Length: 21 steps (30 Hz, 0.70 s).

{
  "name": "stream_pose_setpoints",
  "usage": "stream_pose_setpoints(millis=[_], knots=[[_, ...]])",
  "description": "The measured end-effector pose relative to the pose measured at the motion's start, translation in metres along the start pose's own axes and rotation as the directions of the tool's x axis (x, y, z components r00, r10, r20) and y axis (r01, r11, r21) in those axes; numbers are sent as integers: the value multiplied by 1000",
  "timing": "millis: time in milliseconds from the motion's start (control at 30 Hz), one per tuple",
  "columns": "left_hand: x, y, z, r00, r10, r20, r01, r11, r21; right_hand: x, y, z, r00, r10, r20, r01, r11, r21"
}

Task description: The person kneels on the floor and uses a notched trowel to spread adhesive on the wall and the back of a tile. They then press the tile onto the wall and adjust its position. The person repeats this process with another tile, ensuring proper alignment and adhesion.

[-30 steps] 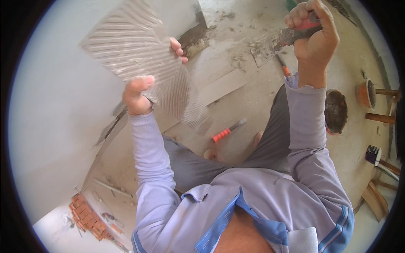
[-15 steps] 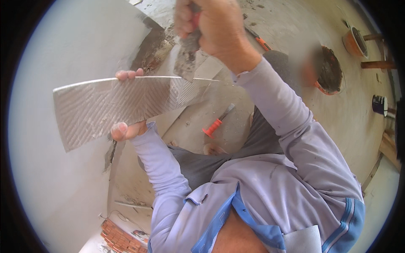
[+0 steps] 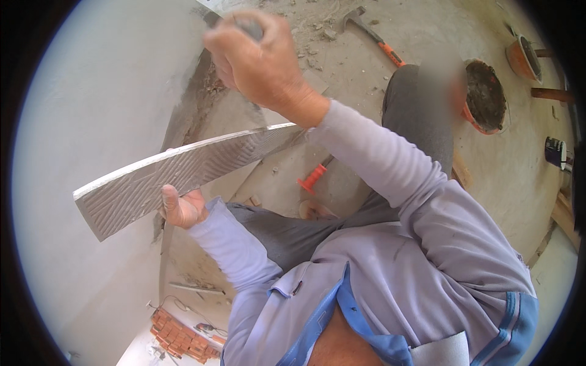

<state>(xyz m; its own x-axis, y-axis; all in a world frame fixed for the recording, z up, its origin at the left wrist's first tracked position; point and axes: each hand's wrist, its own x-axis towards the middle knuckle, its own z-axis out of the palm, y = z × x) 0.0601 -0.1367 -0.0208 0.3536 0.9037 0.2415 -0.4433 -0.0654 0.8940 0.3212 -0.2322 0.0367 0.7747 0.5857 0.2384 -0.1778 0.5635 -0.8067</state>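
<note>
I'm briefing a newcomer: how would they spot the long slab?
Start at the pale wall on the left. Near it, the left hand holds the slab up. Its grooved grey face and white edge set it apart from the red-gripped tool on the floor.

Open gap between tile [image 3: 189, 166] and chisel [image 3: 314, 179]

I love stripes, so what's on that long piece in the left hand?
A ridged grey-brown coating is on the long piece, facing us. The surface underneath and the far side are hidden.
</note>
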Motion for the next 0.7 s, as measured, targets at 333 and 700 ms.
stream_pose_setpoints(millis=[333, 700], knots=[[-5, -1, -3, 996, 89, -8, -89, 996, -24, 6, 40, 4, 987, -147, 72, 163, 909, -384], [-14, 7, -20, 996, 29, -87, -32, 999, -29, -28, 82, -3, 943, -307, 131, 333, 838, -431]])
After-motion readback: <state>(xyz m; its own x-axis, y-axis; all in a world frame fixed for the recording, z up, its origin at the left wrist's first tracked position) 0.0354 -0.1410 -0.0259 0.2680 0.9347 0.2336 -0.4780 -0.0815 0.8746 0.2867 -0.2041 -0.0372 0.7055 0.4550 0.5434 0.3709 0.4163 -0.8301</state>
